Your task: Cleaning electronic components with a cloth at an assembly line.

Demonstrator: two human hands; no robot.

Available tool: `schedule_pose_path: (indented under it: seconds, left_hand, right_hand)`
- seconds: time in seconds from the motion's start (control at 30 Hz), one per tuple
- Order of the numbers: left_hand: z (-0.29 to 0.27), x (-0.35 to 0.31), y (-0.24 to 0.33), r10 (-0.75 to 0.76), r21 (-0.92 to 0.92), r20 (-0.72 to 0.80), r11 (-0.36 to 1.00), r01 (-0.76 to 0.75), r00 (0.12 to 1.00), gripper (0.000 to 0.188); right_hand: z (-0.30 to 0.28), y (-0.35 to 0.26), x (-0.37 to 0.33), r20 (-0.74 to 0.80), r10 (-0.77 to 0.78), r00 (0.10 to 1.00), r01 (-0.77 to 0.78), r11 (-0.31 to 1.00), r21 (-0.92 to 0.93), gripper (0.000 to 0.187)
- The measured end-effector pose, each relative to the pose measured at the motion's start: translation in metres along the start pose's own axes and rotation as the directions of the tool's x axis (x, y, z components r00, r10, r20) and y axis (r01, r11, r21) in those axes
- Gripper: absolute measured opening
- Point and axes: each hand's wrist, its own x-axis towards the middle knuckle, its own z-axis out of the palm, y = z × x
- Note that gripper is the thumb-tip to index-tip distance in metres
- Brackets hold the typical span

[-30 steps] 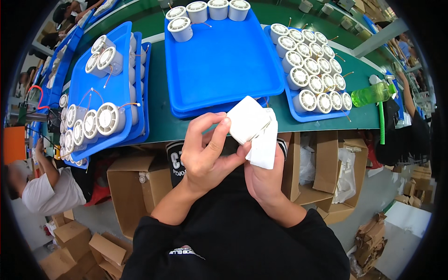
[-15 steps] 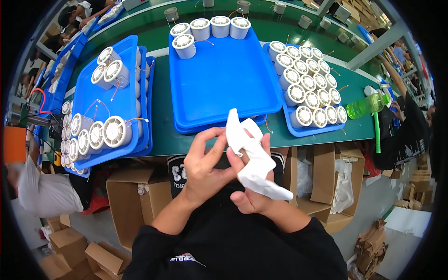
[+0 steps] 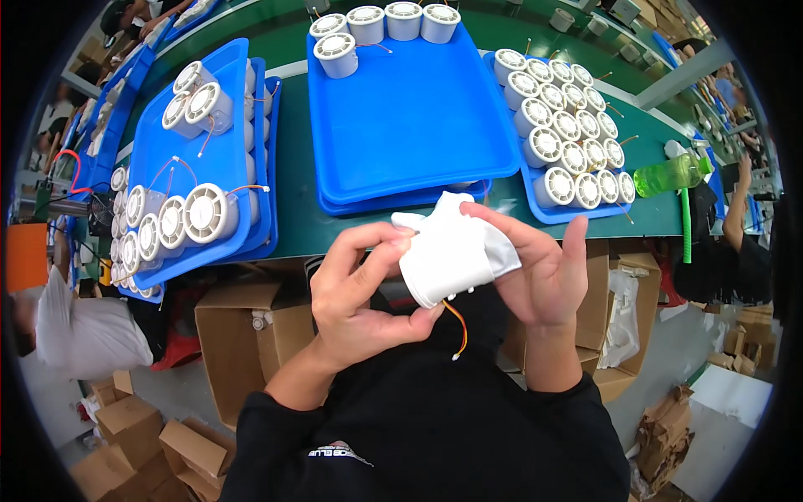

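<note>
Above my lap, my left hand (image 3: 355, 293) grips a white cylindrical fan unit (image 3: 447, 266), tilted, thumb at its lower rim and fingers at its upper left side. A short red, yellow and black cable (image 3: 457, 325) with a small white plug hangs from the unit. A white cloth (image 3: 500, 249) lies over the unit's top and right side. My right hand (image 3: 544, 272) holds this cloth against the unit with its long fingers, the thumb standing apart. Part of the unit is hidden under the cloth and fingers.
Ahead is a blue tray (image 3: 410, 125) with several white fan units along its far edge. Fuller trays stand left (image 3: 238, 151) and right (image 3: 529, 180). A green bottle (image 3: 669, 174) lies at the right. Cardboard boxes (image 3: 251, 360) stand below the green bench (image 3: 293, 192); other people work on both sides.
The fan unit and its cable have turned into view from within the cloth. My right hand has swung up to the right side, its palm now showing. The trays sit slightly higher in view.
</note>
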Motion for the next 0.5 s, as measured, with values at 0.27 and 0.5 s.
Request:
schedule_pose_path:
  seconds: [0.27, 0.5]
  left_hand:
    - [0.006, 0.014, 0.006, 0.005, 0.185, -0.200, 0.982, 0.033, 0.980, 0.062]
    - [0.006, 0.021, -0.003, 0.328, 0.362, -0.075, 0.889, -0.281, 0.942, 0.057]
  right_hand:
    - [-0.002, 0.006, -0.025, 0.001, -0.043, 0.999, 0.037, 0.859, 0.511, 0.089]
    - [-0.026, -0.012, -0.037, -0.188, -0.319, 0.929, 0.341, 0.934, 0.102, 0.069]
